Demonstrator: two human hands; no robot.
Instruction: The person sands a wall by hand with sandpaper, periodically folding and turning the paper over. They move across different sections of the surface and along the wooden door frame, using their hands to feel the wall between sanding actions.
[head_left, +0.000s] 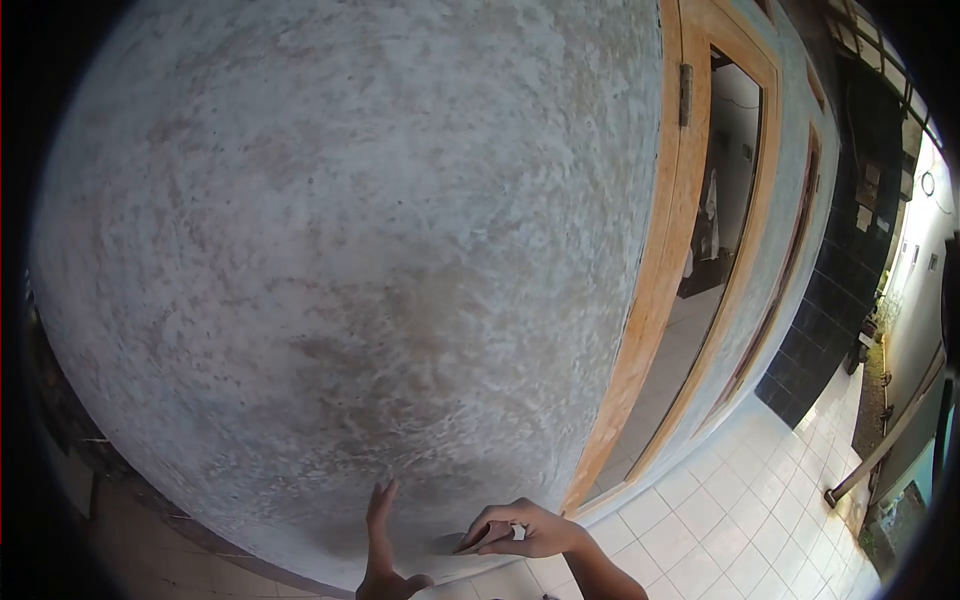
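Pinched between the thumb and fingers of my right hand [535, 530] is a folded piece of sandpaper [484, 537], brownish and thin. Its edge is right at the lower part of the rough grey-white wall [400, 250]. To the left, my left hand [385, 550] is raised with fingers extended and thumb apart, holding nothing. Those fingertips overlap the wall's darker, mottled patch in this view.
A wooden door frame [640, 330] with a hinge [686, 95] borders the wall on the right, around a glazed panel. White floor tiles [720, 510] run below. Black tiles [815, 340] cover a farther wall section. A wooden pole [890, 440] leans at far right.
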